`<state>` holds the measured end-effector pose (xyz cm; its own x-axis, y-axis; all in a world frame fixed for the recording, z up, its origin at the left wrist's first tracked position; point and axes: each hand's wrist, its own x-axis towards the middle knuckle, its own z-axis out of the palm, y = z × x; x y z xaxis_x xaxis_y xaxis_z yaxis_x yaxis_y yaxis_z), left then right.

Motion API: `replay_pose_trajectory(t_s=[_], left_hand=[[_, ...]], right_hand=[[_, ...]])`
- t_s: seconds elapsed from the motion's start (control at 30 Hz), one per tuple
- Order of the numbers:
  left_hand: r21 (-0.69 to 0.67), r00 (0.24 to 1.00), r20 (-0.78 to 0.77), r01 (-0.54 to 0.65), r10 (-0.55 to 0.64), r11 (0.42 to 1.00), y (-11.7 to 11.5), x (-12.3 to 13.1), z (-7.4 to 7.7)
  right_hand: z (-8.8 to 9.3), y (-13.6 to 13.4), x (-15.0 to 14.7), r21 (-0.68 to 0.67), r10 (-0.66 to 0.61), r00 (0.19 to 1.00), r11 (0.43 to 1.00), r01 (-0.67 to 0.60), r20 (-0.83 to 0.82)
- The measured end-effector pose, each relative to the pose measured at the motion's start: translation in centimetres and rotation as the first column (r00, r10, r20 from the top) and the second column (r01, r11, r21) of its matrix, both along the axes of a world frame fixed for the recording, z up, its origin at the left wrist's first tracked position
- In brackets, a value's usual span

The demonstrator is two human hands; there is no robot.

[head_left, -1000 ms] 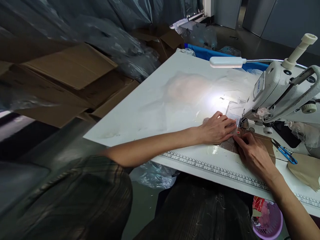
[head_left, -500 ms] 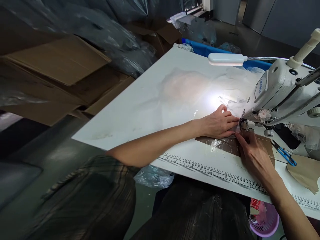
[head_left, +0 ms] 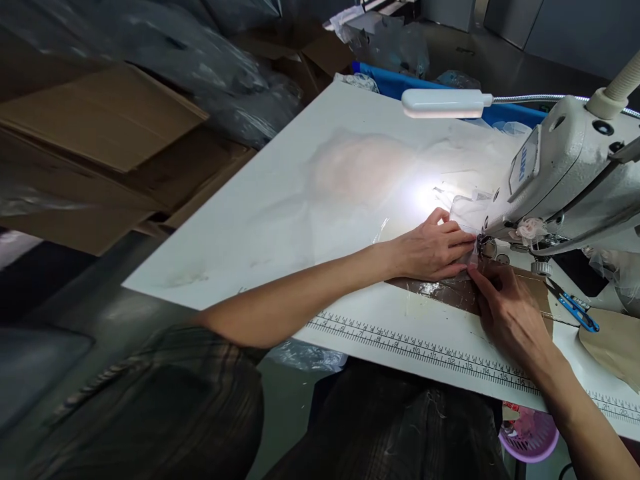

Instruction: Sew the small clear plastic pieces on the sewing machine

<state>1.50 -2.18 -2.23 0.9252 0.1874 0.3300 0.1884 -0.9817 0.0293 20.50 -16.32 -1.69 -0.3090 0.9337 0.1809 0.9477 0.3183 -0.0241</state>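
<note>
A white sewing machine [head_left: 555, 160] stands at the right, its needle and presser foot low over the table. Sheer white fabric [head_left: 465, 208] lies by the foot. My left hand [head_left: 437, 247] rests on this fabric just left of the foot, fingers stretched out and lying flat. In front of the foot, my right hand [head_left: 510, 303] pinches the fabric's near edge between thumb and forefinger; its other fingers are curled and partly hidden. Beneath both hands is a brown taped panel [head_left: 457, 293] set on the tabletop.
Blue thread snips [head_left: 575, 310] and brown paper [head_left: 613, 343] lie to the right. A printed ruler [head_left: 415, 348] follows the near edge of the white table [head_left: 240, 233]. A lamp [head_left: 445, 104] hangs above. Cardboard boxes [head_left: 100, 120] stand left; a purple basket [head_left: 533, 440] is below.
The head view has shifted slightly, so the machine looks a little larger and the table sits further left. Both hands keep nearly the same place at the presser foot.
</note>
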Motion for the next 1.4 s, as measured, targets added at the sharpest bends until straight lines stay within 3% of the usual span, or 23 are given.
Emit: replay_pose_trajectory(t_s=[0.13,0.23,0.37,0.43,0.63,0.77,0.9,1.0,1.2,1.4], left_hand=[[-0.019,0.999,-0.023,-0.023,0.022,1.000,0.0,0.1,0.1],[-0.026,0.999,-0.048,-0.025,0.023,0.999,-0.1,0.0,0.4],[-0.010,0.997,-0.081,0.012,-0.012,1.000,-0.4,-0.1,0.9],[0.001,0.998,-0.067,0.020,-0.020,1.000,-0.4,-0.1,1.1],[0.080,0.998,0.047,-0.045,0.041,0.996,0.0,-0.3,2.5],[0.047,0.999,-0.025,0.033,-0.032,0.998,-0.7,-0.3,3.3],[-0.061,0.988,-0.054,0.139,-0.142,0.988,-1.4,-0.2,2.6],[-0.156,0.991,-0.006,0.128,-0.130,0.979,-1.3,-0.2,1.5],[-0.209,0.990,0.141,0.045,-0.015,0.977,-1.5,0.0,-0.2],[-0.148,0.990,0.142,0.033,-0.012,0.988,-1.8,0.1,-0.1]], right_hand=[[0.0,0.1,0.0,-0.020,-0.024,0.999,1.000,0.023,-0.047],[0.1,0.3,0.5,-0.057,-0.047,0.984,0.998,0.037,-0.173],[0.0,0.8,1.7,-0.015,-0.113,0.892,0.993,0.118,-0.437],[-0.2,1.2,2.1,0.016,-0.133,0.866,0.987,0.160,-0.482],[-0.3,1.6,2.4,-0.022,-0.101,0.919,0.995,0.100,-0.380],[0.3,1.9,2.6,-0.032,-0.071,0.961,0.997,0.065,-0.269],[1.5,2.5,2.0,-0.123,-0.065,0.998,0.990,0.062,-0.016],[2.2,2.9,1.5,-0.188,-0.052,0.995,0.980,0.068,0.089],[1.7,2.8,1.9,-0.187,-0.077,0.997,0.980,0.074,-0.008],[0.8,2.6,2.7,-0.109,-0.073,0.995,0.992,0.065,-0.071]])
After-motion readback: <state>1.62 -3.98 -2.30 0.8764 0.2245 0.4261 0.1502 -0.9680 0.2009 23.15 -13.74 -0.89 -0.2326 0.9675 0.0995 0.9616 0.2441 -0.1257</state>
